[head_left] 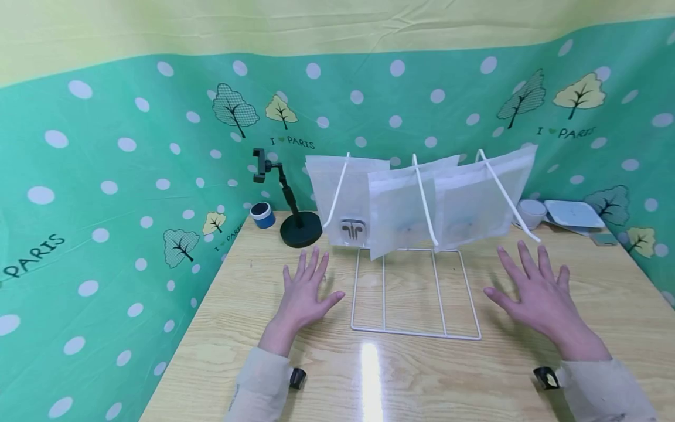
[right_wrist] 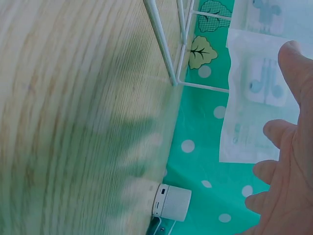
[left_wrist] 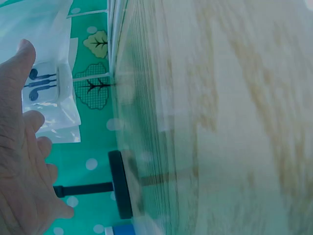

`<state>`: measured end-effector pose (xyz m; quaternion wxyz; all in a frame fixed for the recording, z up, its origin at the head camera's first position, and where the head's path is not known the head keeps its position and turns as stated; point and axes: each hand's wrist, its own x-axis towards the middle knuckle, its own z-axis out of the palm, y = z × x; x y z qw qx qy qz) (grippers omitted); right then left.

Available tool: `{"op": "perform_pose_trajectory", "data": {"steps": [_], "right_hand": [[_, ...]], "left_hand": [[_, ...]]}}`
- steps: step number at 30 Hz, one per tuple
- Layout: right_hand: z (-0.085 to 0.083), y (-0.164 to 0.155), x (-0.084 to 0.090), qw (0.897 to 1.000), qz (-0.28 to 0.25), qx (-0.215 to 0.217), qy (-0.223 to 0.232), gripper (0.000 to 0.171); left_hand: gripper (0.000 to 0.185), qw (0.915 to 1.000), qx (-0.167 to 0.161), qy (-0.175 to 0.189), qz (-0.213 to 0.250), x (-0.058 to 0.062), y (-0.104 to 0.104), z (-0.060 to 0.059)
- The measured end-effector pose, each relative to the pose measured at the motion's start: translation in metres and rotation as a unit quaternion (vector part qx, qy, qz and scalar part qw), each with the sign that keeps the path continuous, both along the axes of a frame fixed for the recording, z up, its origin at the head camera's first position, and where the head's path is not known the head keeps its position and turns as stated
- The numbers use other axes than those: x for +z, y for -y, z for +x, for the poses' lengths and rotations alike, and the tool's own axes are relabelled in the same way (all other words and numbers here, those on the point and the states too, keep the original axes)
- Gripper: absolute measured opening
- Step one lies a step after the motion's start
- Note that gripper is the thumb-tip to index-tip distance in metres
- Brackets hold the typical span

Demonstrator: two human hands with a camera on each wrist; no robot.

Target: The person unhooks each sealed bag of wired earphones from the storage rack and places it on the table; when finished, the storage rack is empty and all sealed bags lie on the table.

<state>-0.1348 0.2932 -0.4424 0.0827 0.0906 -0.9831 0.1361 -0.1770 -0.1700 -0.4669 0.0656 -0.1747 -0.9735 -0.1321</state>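
Note:
My left hand (head_left: 306,299) is held over the table to the left of a white wire rack (head_left: 416,333), fingers spread and nothing in its grasp. On the rack's other side my right hand (head_left: 543,299) is likewise spread and holds nothing. Frosted plastic bags hang from the rack's three slanted prongs: a left bag (head_left: 345,184), a middle bag (head_left: 392,205) and a right bag (head_left: 485,202). Wired earphones (left_wrist: 41,84) in a clear case show through the left bag. Paler earphones (right_wrist: 266,83) show through a bag in the right wrist view.
A black phone stand (head_left: 300,230) and a blue-and-white jar (head_left: 263,215) stand at the back left. At the back right are a white cylinder (right_wrist: 175,203) and a white tray (head_left: 573,214). A green dotted cloth (head_left: 158,158) hangs behind the wooden table (head_left: 327,375).

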Motion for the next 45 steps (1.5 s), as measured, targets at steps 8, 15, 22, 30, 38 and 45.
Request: {"op": "perform_pose_trajectory", "data": {"steps": [8, 15, 22, 30, 38, 45], "right_hand": [[-0.001, -0.001, 0.0, 1.0, 0.004, 0.004, -0.001, 0.089], [0.002, 0.002, -0.008, 1.0, -0.008, 0.017, 0.009, 0.092], [0.007, 0.007, -0.019, 0.998, -0.03, 0.045, 0.045, 0.095], [0.009, 0.014, -0.026, 0.99, -0.076, 0.09, 0.08, 0.095], [0.012, 0.024, -0.031, 0.98, -0.108, 0.115, 0.122, 0.104], [0.013, 0.025, -0.037, 0.975, -0.123, 0.127, 0.137, 0.115]], "left_hand": [[0.092, 1.0, 0.003, 0.005, 0.005, 0.001, -0.002, -0.001], [0.088, 0.9982, 0.021, 0.025, 0.05, 0.004, -0.002, -0.006], [0.076, 0.9913, 0.024, 0.025, 0.127, 0.005, 0.0, -0.021], [0.063, 0.9712, 0.045, 0.019, 0.233, 0.013, -0.004, -0.044], [0.055, 0.9307, 0.067, 0.049, 0.356, 0.025, -0.01, -0.065], [0.055, 0.9144, 0.069, 0.043, 0.396, 0.033, -0.012, -0.082]]}}
